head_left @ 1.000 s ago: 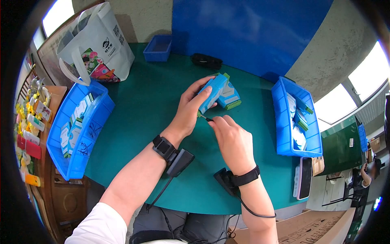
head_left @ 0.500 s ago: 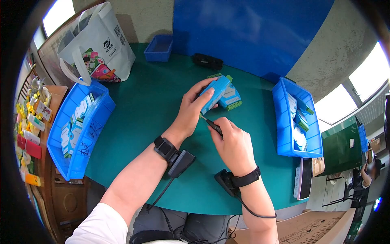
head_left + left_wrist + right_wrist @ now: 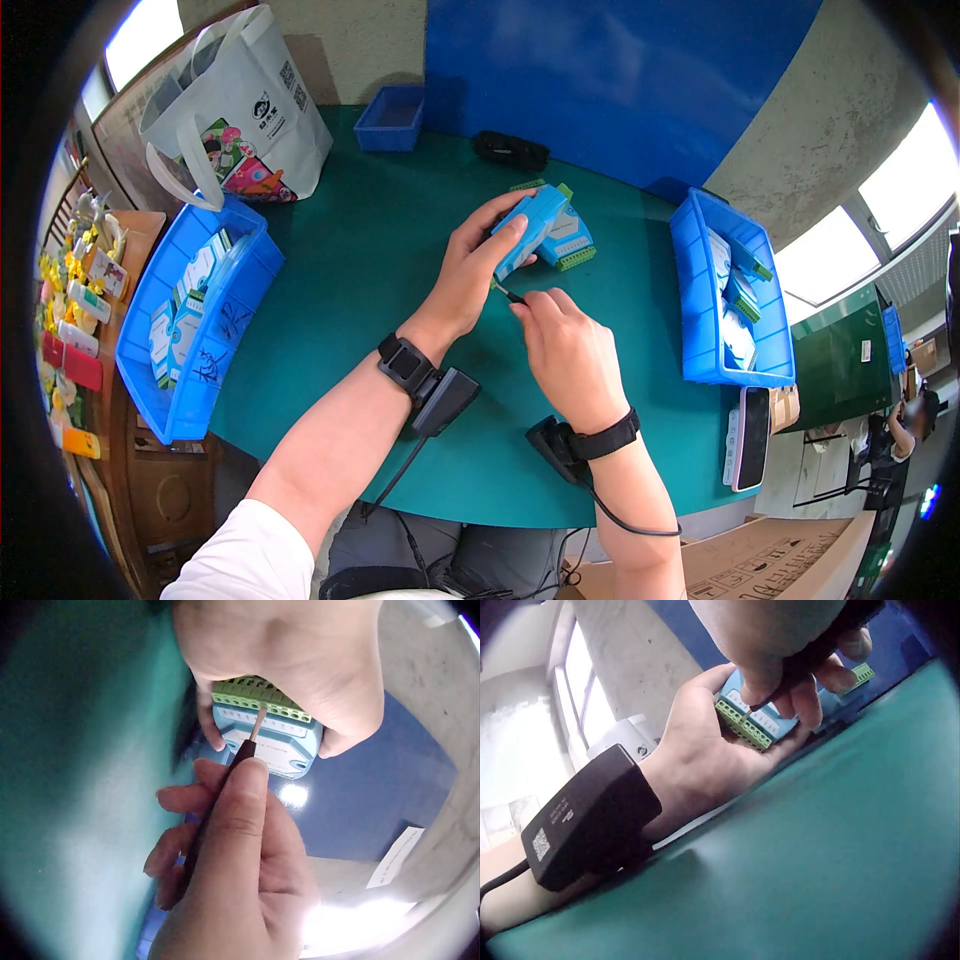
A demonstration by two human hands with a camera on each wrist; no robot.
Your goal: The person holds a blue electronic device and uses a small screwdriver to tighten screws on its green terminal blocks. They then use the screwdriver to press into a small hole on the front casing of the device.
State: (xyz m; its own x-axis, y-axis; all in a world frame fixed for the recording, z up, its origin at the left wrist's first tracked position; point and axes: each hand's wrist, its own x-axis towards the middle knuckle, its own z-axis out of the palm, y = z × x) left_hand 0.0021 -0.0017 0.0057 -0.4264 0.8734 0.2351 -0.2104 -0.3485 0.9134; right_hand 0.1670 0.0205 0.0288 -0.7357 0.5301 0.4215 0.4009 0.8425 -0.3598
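Green bench (image 3: pixel 330 300), head view: between left-edge bin (image 3: pixel 243 300) and right-edge bin (image 3: pixel 700 340), my left hand (image 3: pixel 466 265) grips the blue module (image 3: pixel 540 217), seemingly steadying it | Left wrist: my right hand (image 3: pixel 238 851) pinches the screwdriver (image 3: pixel 241 754), tip at the terminal block (image 3: pixel 238 696) | Right wrist: terminal block uncovered, presumably for access

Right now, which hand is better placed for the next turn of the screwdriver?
Probably the right hand: it already grips the screwdriver, whose tip is at the green terminal block. The left hand is occupied holding the blue module.
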